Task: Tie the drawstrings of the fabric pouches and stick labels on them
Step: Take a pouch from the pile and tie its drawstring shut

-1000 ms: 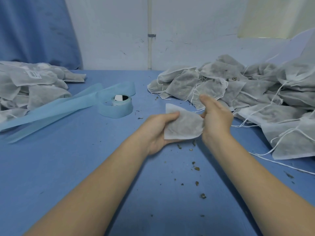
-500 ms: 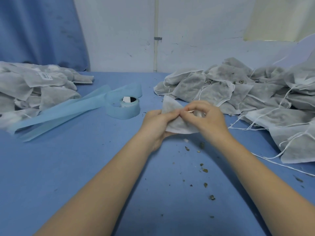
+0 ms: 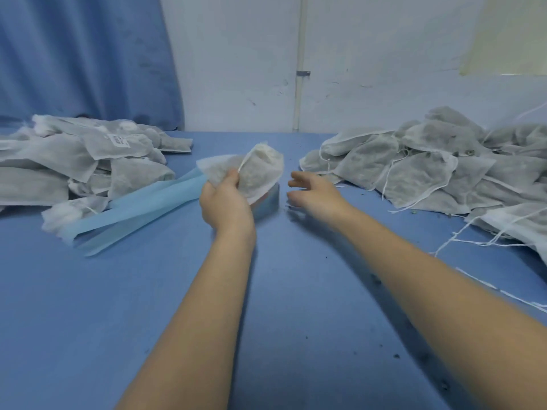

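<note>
Head-camera footage was taken over a blue cloth-covered table [image 3: 118, 306], where a small grey-white non-woven fabric pouch [image 3: 260, 170] was gripped in the left hand [image 3: 226, 199] — raised above the table surface, with a white drawstring [image 3: 243, 164] seen running from the fingers up across its face. The right hand [image 3: 313, 192] was held just beside it, apart from the pouch, its fingers spread and loosely bent, nothing grasped. A light-blue roll of label backing tape [image 3: 270, 202] was partly hidden behind the pouch, its long strip [image 3: 142, 208] trailing left. A pile of labelled pouches [image 3: 88, 155] was heaped at the left, and a pile of loose-stringed pouches [image 3: 429, 161] at the right.
</note>
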{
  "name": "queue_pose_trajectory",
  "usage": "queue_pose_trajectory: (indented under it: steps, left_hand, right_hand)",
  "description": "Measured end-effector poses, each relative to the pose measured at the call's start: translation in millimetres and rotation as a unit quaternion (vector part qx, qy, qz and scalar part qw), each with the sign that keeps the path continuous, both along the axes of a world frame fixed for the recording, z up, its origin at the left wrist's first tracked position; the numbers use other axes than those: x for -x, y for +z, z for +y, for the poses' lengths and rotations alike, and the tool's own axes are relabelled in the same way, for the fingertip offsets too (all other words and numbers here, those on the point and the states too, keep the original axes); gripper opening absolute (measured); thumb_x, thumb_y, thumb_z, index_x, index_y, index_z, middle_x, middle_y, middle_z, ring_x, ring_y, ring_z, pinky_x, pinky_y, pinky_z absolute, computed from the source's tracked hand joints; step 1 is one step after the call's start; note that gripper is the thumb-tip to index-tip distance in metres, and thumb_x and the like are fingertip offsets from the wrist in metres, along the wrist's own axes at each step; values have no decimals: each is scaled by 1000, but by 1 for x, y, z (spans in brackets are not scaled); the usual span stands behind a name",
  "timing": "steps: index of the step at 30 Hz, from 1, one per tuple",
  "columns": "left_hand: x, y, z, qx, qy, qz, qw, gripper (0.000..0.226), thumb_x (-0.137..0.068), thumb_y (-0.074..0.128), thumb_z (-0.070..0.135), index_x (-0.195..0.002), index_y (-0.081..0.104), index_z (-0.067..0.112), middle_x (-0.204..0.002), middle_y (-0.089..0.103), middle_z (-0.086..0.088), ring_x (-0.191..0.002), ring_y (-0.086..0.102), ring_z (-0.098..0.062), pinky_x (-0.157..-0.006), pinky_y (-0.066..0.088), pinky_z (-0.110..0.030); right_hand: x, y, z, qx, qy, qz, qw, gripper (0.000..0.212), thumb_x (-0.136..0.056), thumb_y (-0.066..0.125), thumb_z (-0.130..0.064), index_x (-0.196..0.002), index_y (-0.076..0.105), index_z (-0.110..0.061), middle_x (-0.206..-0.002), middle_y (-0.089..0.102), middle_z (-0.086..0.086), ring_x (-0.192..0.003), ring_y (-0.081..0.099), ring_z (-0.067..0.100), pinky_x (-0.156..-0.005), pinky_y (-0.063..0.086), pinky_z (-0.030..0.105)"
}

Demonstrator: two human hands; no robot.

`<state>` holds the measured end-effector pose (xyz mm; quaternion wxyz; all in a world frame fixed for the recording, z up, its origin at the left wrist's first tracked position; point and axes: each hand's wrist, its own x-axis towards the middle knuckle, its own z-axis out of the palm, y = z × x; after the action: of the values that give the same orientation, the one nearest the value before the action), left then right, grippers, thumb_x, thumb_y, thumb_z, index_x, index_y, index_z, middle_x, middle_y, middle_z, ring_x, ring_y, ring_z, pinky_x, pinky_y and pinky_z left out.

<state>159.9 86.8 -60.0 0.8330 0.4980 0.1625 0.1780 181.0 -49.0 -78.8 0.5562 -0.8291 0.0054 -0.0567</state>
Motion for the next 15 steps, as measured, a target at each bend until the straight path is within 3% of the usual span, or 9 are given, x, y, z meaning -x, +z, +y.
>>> queue_pose_trajectory:
  steps: [2, 5, 10, 13, 15]
  left_hand:
    - [-4, 0, 8, 54, 14, 0, 998, 13, -83, 62, 8, -94, 67, 4, -91, 69, -9, -91, 67, -29, -78, 57, -48]
    - [-10, -2, 16, 61, 29, 12, 998, 15, -82, 62, 9, -95, 68, 4, -94, 69, -9, -94, 67, -29, -82, 56, -46]
    - [-17, -3, 20, 42, 51, 3, 998, 5, -83, 62, 10, -79, 65, 12, -86, 68, -5, -93, 66, -28, -85, 55, -47]
    - [-20, -6, 17, 5, 43, -17, 999, 15, -84, 62, 13, -71, 61, 20, -77, 65, 4, -87, 65, -25, -87, 54, -42]
    - [-20, -9, 14, -27, 28, -31, 999, 18, -86, 62, 14, -70, 59, 23, -74, 63, 10, -80, 61, -17, -83, 52, -32]
  right_hand:
    - [-9, -2, 8, 92, 33, -1, 995, 72, -80, 70, -11, -144, 38, -17, -133, 49, -3, -114, 55, 14, -89, 49, 27]
    - [-19, -2, 19, 108, 56, -3, 993, 91, -73, 80, -16, -148, 30, -21, -136, 46, -3, -112, 52, 14, -66, 46, 14]
    - [-26, -3, 27, 136, 33, -20, 990, 80, -69, 82, -27, -139, 42, -23, -130, 54, -1, -112, 55, 18, -87, 45, 26]
    - [-27, -5, 33, 169, -1, -24, 985, 62, -64, 82, -38, -116, 53, -21, -117, 59, 3, -105, 57, 21, -84, 50, 34]
    - [-25, -7, 39, 183, -33, -22, 982, 66, -59, 84, -48, -107, 48, -20, -116, 55, 3, -105, 55, 20, -86, 49, 37]
